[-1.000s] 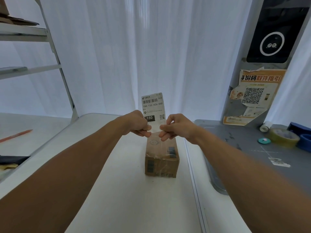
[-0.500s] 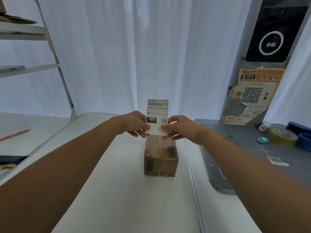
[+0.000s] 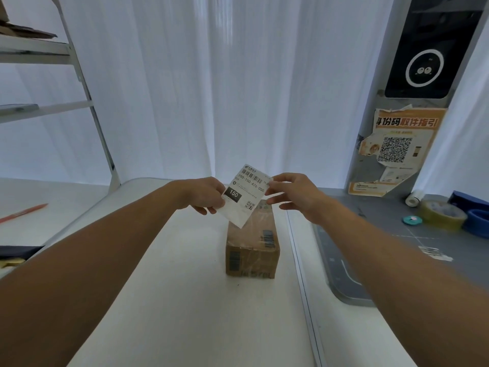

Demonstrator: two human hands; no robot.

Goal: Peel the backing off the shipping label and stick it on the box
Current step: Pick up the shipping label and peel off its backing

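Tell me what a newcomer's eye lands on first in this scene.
First, the white shipping label, tilted and held up at centre between the left hand and the right hand, just above the brown cardboard box on the white table. Next, the orange QR-code poster at far right, below a black panel with a white ring.

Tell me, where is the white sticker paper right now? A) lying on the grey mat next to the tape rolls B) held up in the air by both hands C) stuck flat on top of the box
B: the shipping label is tilted above the box, pinched by the left hand at its side and the right hand at its top corner.
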